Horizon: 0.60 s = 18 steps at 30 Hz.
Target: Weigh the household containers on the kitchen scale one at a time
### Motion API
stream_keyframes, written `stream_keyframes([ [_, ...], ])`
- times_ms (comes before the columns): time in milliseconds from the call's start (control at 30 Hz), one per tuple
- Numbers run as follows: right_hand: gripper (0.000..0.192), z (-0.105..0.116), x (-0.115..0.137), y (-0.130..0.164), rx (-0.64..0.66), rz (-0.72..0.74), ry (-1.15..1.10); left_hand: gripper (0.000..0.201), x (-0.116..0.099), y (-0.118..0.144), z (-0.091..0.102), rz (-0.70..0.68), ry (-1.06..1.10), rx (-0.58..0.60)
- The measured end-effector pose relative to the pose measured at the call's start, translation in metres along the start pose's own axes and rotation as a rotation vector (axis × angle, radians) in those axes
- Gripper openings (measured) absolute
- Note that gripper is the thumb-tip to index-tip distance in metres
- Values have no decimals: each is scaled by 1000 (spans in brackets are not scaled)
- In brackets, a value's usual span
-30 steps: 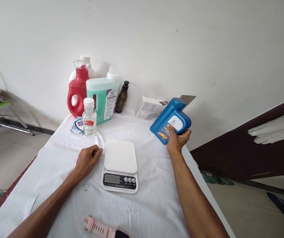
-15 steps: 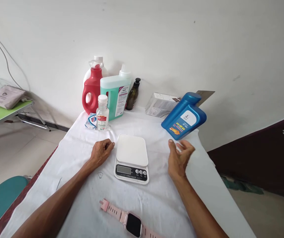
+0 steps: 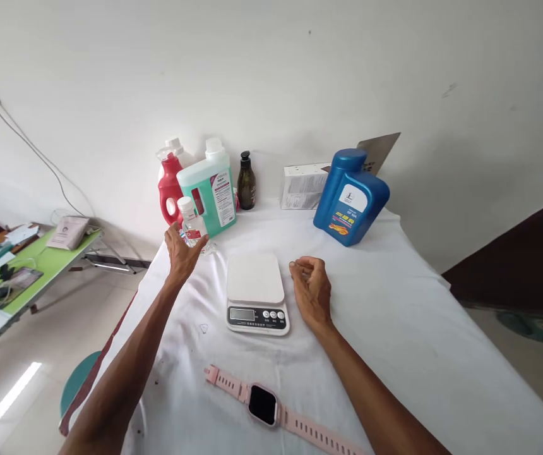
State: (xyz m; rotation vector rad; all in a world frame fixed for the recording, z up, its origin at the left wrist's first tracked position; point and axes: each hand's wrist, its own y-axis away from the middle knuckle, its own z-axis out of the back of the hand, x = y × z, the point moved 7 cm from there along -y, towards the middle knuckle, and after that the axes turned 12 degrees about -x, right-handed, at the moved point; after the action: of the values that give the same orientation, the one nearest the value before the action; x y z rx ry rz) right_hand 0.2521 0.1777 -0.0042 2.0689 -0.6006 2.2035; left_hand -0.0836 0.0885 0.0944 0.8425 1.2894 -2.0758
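Observation:
My left hand (image 3: pixel 184 254) reaches to the small clear bottle (image 3: pixel 192 218) with a white cap and red label. Its thumb and fingers are spread on either side of the bottle's lower part; whether they touch it I cannot tell. My right hand (image 3: pixel 312 289) is beside the right edge of the white kitchen scale (image 3: pixel 255 278), fingers curled in and nothing visible in them. The scale's plate is bare and its display looks blank. Nearer to me lies a pink smartwatch (image 3: pixel 262 404) with its strap laid out.
Behind the clear bottle stand a red jug (image 3: pixel 171 186), a green liquid bottle (image 3: pixel 208 189) and a dark pump bottle (image 3: pixel 246 183). A white box (image 3: pixel 302 187) and a blue bottle (image 3: pixel 350 199) are at the back right. Left of the table stand a green table (image 3: pixel 39 265) and a teal stool (image 3: pixel 79 379).
My left hand has moved forward and its fingers have spread at the clear bottle. My right hand has come left toward the scale, its fingers curling. The camera view has shifted.

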Motion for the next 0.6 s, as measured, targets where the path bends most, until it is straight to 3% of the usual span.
stream_keyframes([
  [167, 33, -3, -1, -5, 2, 26, -36, 61, 4, -12, -30, 99, -67, 16],
  [300, 27, -3, -2, -9, -12, 41, -60, 52, -3, -9, -21, 138, -79, -18],
  [467, 22, -6, -2, -10, 2, 49, -38, 48, -46, 4, 6, 63, -63, 27],
  [600, 19, -6, -3, -11, 8, 52, -17, 53, -91, 31, 2, -72, 27, 208],
])
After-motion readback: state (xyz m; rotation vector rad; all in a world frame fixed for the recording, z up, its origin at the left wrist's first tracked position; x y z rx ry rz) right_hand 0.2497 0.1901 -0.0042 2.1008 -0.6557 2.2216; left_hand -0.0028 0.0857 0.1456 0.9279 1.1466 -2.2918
